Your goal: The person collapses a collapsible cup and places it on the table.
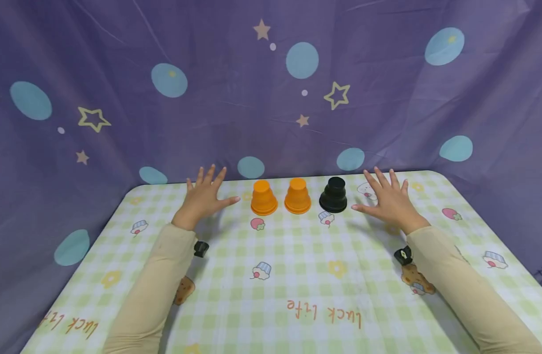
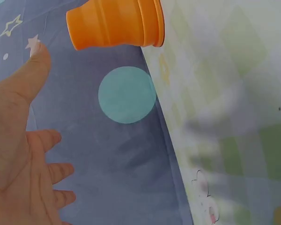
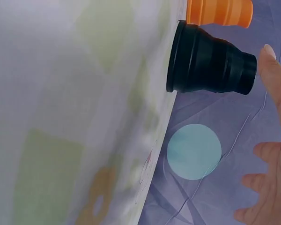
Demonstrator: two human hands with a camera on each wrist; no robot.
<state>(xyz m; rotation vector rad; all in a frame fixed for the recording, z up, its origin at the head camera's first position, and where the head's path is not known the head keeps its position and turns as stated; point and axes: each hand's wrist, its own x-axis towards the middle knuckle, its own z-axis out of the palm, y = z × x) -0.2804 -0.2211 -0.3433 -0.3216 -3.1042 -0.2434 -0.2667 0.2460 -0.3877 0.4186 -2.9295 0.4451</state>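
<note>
Three stepped cups stand upside down in a row near the table's back edge. Leftmost is an orange cup (image 1: 264, 198), beside it a second orange cup (image 1: 298, 196), and on the right a black cup (image 1: 334, 195). My left hand (image 1: 204, 196) hovers left of the row, fingers spread, thumb pointing at the nearest orange cup (image 2: 114, 23). To the right of the black cup (image 3: 210, 60), my right hand (image 1: 390, 201) is spread the same way, its thumb toward that cup. Neither hand holds anything.
A green-and-white checked tablecloth (image 1: 297, 246) printed with cupcakes and flowers covers the table. Right behind its back edge hangs a purple curtain (image 1: 217, 123) with stars and teal spots. Small black wrist devices (image 1: 201, 249) show under both sleeves.
</note>
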